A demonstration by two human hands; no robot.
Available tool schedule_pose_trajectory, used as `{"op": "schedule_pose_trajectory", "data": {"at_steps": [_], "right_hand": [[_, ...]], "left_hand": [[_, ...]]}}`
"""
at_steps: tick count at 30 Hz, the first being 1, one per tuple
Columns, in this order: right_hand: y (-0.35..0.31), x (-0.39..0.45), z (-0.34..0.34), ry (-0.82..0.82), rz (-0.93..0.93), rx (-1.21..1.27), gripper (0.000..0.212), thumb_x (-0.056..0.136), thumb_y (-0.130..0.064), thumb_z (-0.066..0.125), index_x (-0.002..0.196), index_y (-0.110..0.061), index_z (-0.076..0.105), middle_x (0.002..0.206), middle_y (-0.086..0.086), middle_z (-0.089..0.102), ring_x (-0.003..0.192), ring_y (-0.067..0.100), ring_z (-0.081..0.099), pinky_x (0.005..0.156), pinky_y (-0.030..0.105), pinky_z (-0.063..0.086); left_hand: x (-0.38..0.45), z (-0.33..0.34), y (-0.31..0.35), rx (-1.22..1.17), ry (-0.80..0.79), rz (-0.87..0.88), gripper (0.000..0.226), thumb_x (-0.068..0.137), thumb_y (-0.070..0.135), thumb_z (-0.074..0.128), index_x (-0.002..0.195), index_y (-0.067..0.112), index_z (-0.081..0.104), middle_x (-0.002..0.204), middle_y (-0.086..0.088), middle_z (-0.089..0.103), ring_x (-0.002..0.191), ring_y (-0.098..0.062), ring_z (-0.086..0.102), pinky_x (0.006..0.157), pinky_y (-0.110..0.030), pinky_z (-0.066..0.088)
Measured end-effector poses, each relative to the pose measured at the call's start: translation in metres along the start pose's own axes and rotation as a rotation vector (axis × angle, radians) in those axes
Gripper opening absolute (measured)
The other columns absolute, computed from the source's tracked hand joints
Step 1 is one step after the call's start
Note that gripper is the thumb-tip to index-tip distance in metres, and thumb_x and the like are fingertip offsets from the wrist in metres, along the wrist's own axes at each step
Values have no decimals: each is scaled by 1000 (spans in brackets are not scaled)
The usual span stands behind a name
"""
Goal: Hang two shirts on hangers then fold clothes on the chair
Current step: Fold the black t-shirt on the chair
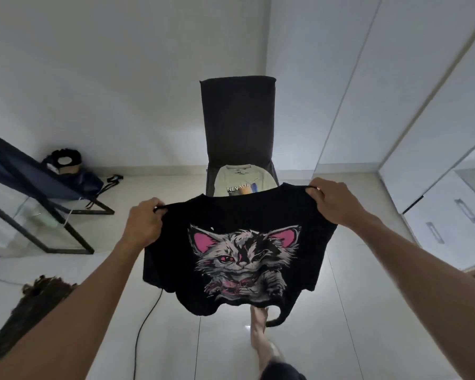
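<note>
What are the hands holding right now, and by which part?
Both hands hold the black cat-print shirt up in the air: the left hand grips one shoulder edge, the right hand the other.

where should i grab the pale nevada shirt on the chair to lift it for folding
Pinch the pale NEVADA shirt at its two shoulders, either side of the collar, reaching down from above over the chair seat. It lies flat, collar toward the backrest, so the shoulders look easiest to reach. Both hands now grip the black cat shirt, which hides its lower part.
</note>
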State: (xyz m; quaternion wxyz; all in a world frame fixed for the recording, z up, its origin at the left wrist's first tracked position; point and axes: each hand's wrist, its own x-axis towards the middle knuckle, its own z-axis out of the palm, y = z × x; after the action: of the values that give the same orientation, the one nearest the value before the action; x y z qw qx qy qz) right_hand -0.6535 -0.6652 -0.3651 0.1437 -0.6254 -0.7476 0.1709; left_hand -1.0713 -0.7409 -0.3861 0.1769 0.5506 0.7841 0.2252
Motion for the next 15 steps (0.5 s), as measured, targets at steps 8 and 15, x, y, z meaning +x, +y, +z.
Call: {"op": "schedule_pose_trajectory", "data": {"at_steps": [8,15], "right_hand": [[77,217,87,-130,187,-37,29,104,-46,42,113,-28,63,100,6,67,92,31,61,79,40,48],[144,412,197,-158,229,-135,28,107,-39,37,115,-23,60,105,9,66,86,29,55,72,37,42]], "left_hand": [[210,128,14,29,-69,-165,18,99,11,55,104,-1,69,106,-21,69,99,-37,62,75,-28,35],[386,272,-7,113,-94,-170,14,95,6,56,97,-2,68,97,-23,69,93,-43,64,76,-40,47]]}}
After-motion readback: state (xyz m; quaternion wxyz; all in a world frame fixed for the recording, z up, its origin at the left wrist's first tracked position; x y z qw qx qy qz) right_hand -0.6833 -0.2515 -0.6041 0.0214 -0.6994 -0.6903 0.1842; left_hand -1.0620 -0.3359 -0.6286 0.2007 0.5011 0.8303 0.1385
